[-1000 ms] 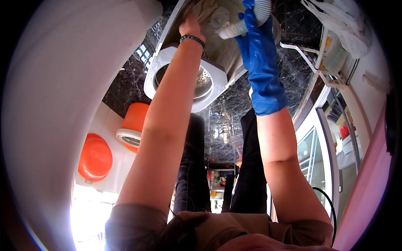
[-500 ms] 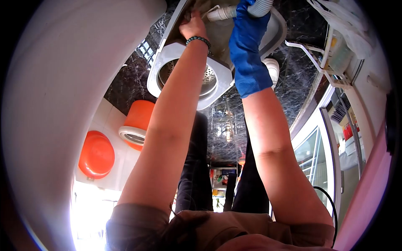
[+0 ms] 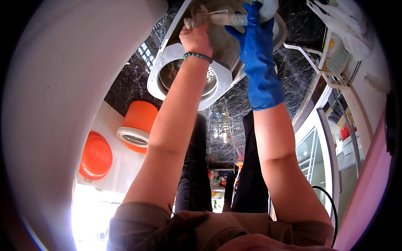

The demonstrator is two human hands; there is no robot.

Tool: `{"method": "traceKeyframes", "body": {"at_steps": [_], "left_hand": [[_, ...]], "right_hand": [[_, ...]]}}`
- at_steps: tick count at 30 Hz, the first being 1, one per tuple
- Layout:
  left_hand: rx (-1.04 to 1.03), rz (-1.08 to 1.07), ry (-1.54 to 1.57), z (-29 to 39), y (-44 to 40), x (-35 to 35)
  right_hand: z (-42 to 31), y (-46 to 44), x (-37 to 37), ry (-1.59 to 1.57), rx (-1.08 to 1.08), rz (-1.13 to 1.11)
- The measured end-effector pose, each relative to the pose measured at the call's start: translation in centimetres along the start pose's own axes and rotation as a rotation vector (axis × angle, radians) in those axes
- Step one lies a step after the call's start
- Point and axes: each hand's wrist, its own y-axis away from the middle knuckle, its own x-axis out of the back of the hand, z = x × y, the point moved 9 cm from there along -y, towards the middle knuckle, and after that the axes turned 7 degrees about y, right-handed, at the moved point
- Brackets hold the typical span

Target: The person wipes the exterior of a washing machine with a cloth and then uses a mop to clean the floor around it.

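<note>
My left hand [image 3: 195, 37], bare and with a dark bead bracelet at the wrist, is closed on a crumpled beige cloth [image 3: 197, 17] at the inner edge of a grey-white washing machine tub [image 3: 222, 42]. In a long blue rubber glove, my right hand [image 3: 253, 27] grips a ribbed grey hose [image 3: 230, 19], with the thumb held out to the left. The hose's end points at the cloth and lies close to it. Below my left hand, the machine's round opening [image 3: 169, 75] shows a perforated metal drum, partly hidden by my forearm.
Dark marbled floor [image 3: 226, 125] surrounds the machine. To the left are an orange bucket [image 3: 140, 117] with a white rim and an orange basin [image 3: 97, 155]. A white rack [image 3: 310, 60] and plastic bags [image 3: 345, 29] stand at the upper right, beside a glass-paned door [image 3: 314, 154].
The cloth, hidden half a second ago, shows again in my left hand, which has moved slightly down. My gloved right hand has swung back to the right along with the hose.
</note>
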Motion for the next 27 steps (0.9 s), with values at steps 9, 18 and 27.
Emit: {"method": "traceKeyframes", "body": {"at_steps": [9,18,27], "left_hand": [[0.258,0.186,-0.070,-3.9,-0.6,1.5],[0.285,0.273,0.237,-7.1,0.0,1.8],[0.314,0.267,0.285,-7.7,0.6,2.0]], "right_hand": [[1.0,-2.8,-2.4,-0.754,0.065,-0.799],[-1.2,0.7,-2.2,0.432,0.656,-0.289],[4.4,-2.1,-2.4,0.601,0.465,-0.374]]}}
